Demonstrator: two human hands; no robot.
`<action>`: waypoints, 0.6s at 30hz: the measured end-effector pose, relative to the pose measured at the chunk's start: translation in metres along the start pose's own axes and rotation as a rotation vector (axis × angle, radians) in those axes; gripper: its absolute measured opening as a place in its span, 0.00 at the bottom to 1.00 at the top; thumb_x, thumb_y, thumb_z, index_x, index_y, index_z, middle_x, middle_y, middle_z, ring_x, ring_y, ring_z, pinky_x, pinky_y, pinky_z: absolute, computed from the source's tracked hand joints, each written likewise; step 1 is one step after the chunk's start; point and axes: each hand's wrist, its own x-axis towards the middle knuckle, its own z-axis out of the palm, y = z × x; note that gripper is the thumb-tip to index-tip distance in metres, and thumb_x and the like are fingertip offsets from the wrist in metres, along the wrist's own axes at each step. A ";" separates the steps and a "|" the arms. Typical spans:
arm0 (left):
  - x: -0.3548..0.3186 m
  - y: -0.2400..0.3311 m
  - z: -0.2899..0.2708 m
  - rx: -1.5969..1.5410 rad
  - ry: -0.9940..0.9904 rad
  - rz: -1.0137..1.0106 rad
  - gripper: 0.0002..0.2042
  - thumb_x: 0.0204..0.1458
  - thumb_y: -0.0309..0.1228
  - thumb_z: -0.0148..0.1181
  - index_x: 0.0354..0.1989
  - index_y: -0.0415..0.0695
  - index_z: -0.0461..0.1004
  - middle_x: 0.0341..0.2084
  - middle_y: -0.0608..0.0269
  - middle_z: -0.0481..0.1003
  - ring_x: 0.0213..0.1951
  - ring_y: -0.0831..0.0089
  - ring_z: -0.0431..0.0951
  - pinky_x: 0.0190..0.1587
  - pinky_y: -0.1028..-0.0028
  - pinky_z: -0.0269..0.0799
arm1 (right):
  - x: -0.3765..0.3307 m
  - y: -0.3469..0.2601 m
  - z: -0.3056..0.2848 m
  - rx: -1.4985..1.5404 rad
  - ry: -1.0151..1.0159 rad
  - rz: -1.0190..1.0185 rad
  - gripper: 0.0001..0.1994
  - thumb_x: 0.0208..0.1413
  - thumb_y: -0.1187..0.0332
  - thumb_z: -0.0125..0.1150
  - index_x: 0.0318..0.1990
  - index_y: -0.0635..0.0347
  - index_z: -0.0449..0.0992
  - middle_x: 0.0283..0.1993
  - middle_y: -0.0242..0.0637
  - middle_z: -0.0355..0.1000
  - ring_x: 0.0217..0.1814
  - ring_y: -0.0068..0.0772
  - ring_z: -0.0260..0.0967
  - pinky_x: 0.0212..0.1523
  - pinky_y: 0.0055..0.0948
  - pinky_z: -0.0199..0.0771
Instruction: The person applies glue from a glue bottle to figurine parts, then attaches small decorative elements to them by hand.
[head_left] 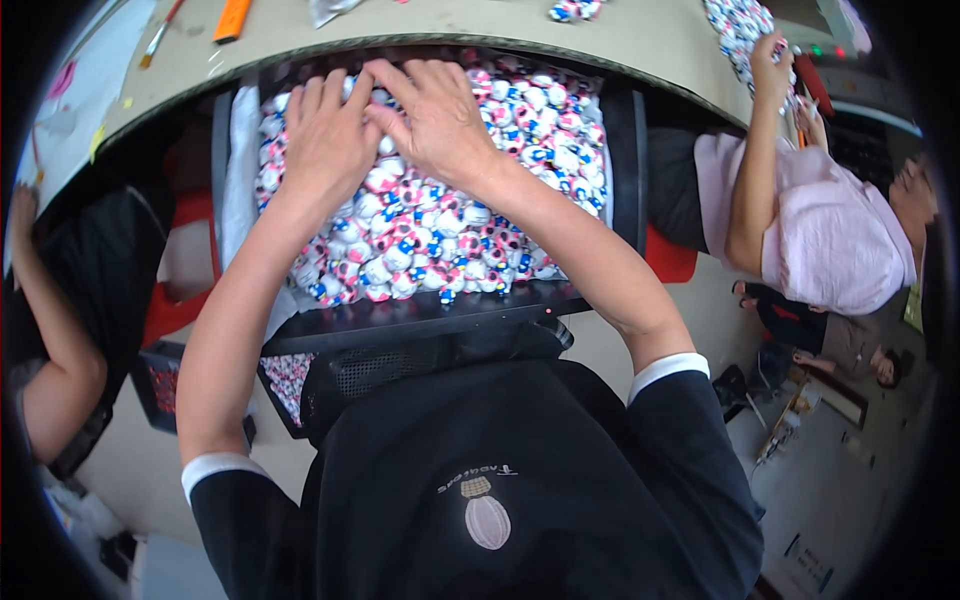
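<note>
A black crate [425, 328] in front of me is filled with small white figurines [400, 240] that have pink, blue and black parts. Both my hands rest on the pile near the crate's far side. My left hand [335, 135] lies palm down with its fingers stretched forward. Beside it, my right hand [440, 120] is spread over the figurines, its fingers angled left and touching or nearly touching the left ones. Neither hand shows a figurine gripped in it; what lies beneath the palms is hidden. Clear plastic lining [243, 165] shows along the crate's left wall.
A table [450, 25] borders the crate's far side, bearing an orange tool handle [231, 20], a brush [160, 38] and a few figurines [575, 10]. A person [830, 220] works at right by a figurine heap [735, 35]. Another person's arm [60, 345] is at left.
</note>
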 end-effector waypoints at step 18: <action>-0.098 0.013 -0.062 0.119 -0.244 0.076 0.33 0.50 0.51 0.55 0.63 0.49 0.58 0.63 0.53 0.54 0.65 0.55 0.50 0.62 0.44 0.37 | -0.079 0.066 -0.105 -0.342 -0.117 0.091 0.20 0.54 0.57 0.55 0.53 0.52 0.71 0.52 0.51 0.64 0.54 0.48 0.61 0.54 0.42 0.59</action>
